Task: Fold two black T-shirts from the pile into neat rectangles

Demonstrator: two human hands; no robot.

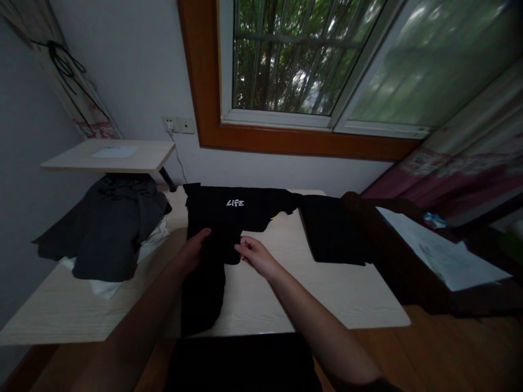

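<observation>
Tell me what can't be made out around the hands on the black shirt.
Head view:
black shirt: lower end merges into shadow at the table edge.
left hand and right hand: grip unclear in dim light.
white cloth: mostly buried under the grey garment.
small blue thing: blurred, too small.

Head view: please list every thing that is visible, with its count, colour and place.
table: one, light wood, centre.
T-shirt: one, black with white print, middle of table.
folded cloth: one, black, table's right part.
clothes pile: one, grey, table's left part.
small table: one, light wood, left rear.
window: one, brown frame, rear wall.
socket: one, white, wall left of window.
paper: one sheet, white, dark furniture at right.
left hand: one, on the T-shirt; grip unclear.
right hand: one, fingertips at the T-shirt's fold; grip unclear.
</observation>
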